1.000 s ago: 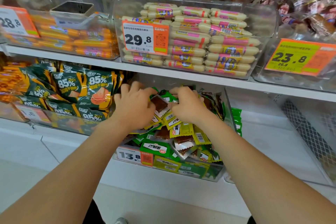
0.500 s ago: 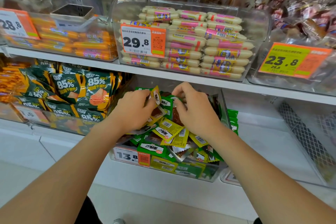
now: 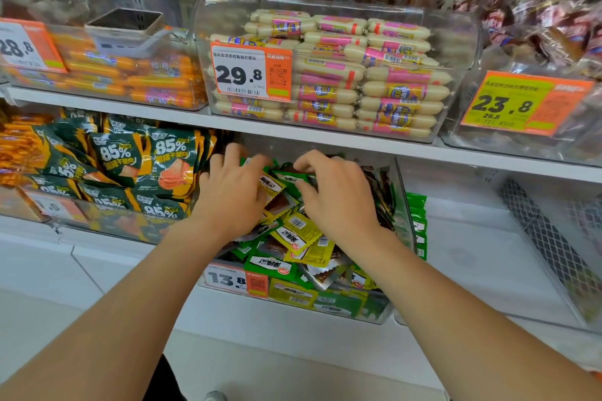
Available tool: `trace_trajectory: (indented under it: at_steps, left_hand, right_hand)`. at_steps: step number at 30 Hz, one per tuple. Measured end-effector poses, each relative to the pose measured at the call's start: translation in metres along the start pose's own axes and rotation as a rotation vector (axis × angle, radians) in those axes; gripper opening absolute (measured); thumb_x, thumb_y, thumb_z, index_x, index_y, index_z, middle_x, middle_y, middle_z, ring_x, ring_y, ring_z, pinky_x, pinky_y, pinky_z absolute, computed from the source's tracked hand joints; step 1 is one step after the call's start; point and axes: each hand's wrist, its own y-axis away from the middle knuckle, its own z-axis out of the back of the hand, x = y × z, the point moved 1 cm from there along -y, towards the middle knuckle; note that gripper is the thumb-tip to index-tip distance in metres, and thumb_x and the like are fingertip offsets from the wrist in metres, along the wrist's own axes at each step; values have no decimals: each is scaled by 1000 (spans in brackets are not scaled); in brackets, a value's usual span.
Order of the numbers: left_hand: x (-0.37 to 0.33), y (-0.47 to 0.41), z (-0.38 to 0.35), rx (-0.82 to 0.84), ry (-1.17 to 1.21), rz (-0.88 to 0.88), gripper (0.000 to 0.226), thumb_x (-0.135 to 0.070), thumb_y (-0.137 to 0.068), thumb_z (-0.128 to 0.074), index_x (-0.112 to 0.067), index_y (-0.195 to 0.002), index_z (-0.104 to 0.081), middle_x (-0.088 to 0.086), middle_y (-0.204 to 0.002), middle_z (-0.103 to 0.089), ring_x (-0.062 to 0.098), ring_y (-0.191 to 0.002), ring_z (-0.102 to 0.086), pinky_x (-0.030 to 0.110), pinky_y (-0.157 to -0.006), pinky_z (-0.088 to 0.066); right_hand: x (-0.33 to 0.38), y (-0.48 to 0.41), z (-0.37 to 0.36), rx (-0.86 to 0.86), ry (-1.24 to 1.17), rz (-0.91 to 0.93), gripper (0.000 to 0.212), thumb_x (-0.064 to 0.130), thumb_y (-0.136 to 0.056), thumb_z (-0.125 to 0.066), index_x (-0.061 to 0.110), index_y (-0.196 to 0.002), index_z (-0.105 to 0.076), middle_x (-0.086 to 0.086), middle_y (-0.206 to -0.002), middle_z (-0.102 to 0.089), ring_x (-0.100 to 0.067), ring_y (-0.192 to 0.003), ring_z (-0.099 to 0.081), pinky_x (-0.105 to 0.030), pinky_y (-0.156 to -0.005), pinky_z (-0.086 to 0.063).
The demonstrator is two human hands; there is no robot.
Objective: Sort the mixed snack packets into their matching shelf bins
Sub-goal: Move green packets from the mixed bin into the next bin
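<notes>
Pinching packets (image 3: 294, 233): left hand (image 3: 233, 194), right hand (image 3: 340, 202)

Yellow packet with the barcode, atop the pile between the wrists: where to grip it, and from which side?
Probably pinch the yellow packet at its lower crimped end, coming from above on the near side. It lies flat atop the pile with that end uncovered; the barcode end sits against the right hand.

packets (image 3: 294, 234): green, yellow | sausages (image 3: 384, 91): cream, pink bands | tag (image 3: 250, 73): orange
</notes>
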Motion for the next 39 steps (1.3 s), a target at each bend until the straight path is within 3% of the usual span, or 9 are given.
trace_trajectory:
  at_steps: [4, 10, 14, 19, 23, 25, 31, 36, 39]
  left_hand:
    - [-1, 0, 4, 171, 44, 20, 40, -34, -106, -46, -32, -145, -52, 8, -143, -47, 36, -132, -39, 55, -103, -37]
    - [-22, 15, 20, 64, 293, -111, 61, -69, -78, -66, -34, -127, -53, -9, -120, -53, 20, -117, -46, 46, -99, -43]
    - [-42, 24, 19, -14, 579, -225, 59, -51, -90, -74, -27, -137, -47, -13, -122, -58, 2, -109, -55, 24, -91, -49]
    - [-58, 21, 16, 44, 814, -242, 23, -35, -102, -65, -32, -124, -65, -6, -95, -77, 18, -85, -74, 47, -78, -61]
    - [-68, 22, 14, -37, 748, -237, 24, -34, -94, -75, -26, -116, -72, -10, -78, -70, 5, -74, -69, 27, -71, -58]
    - [-73, 22, 13, -54, 761, -247, 22, -34, -90, -80, -26, -111, -74, -12, -84, -73, 4, -77, -71, 28, -72, -60]
    - [-89, 22, 4, 22, 695, -271, 56, -18, -83, -81, -29, -132, -58, -15, -98, -70, 0, -88, -69, 21, -71, -58]
    - [-93, 19, 0, 31, 466, -298, 31, -17, -83, -83, -38, -84, -60, -21, -80, -66, -5, -79, -65, 7, -70, -48]
    - [-89, 15, -1, 76, 391, -330, 33, -9, -81, -81, -38, -71, -70, -22, -77, -70, 0, -76, -67, 25, -80, -58]
  right_hand:
    - [-11, 6, 18, -194, -124, 166, 22, 14, -96, -73, 18, -118, -75, 3, -103, -77, -17, -93, -69, -37, -84, -56]
    - [-29, 20, 41, -239, -277, 100, 14, 11, -96, -73, 16, -109, -73, 9, -101, -74, -4, -95, -68, -25, -86, -53]
    - [-31, 28, 56, -211, -500, -104, 31, 11, -88, -82, 24, -112, -69, 17, -97, -73, -3, -97, -72, -26, -87, -58]
    - [-37, 40, 61, -55, -700, -226, 43, 2, -83, -85, 27, -115, -70, 10, -101, -78, -6, -99, -74, -33, -90, -62]
    - [-42, 47, 62, 36, -634, -189, 36, 11, -88, -82, 28, -118, -72, 13, -109, -77, -2, -106, -72, -35, -96, -60]
    - [-45, 49, 62, 41, -587, -209, 33, 24, -86, -85, 29, -116, -72, 14, -106, -77, -2, -102, -72, -38, -91, -60]
    - [-52, 55, 55, -90, -461, -196, 15, 27, -103, -65, 26, -116, -57, 14, -107, -70, -5, -102, -67, -41, -87, -56]
    - [-66, 57, 61, -32, -583, -265, 12, 38, -106, -54, 32, -115, -50, 8, -100, -66, -14, -88, -64, -45, -75, -53]
    - [-73, 62, 68, -71, -553, -277, 10, 36, -104, -58, 34, -113, -53, 9, -98, -69, -16, -78, -63, -41, -68, -49]
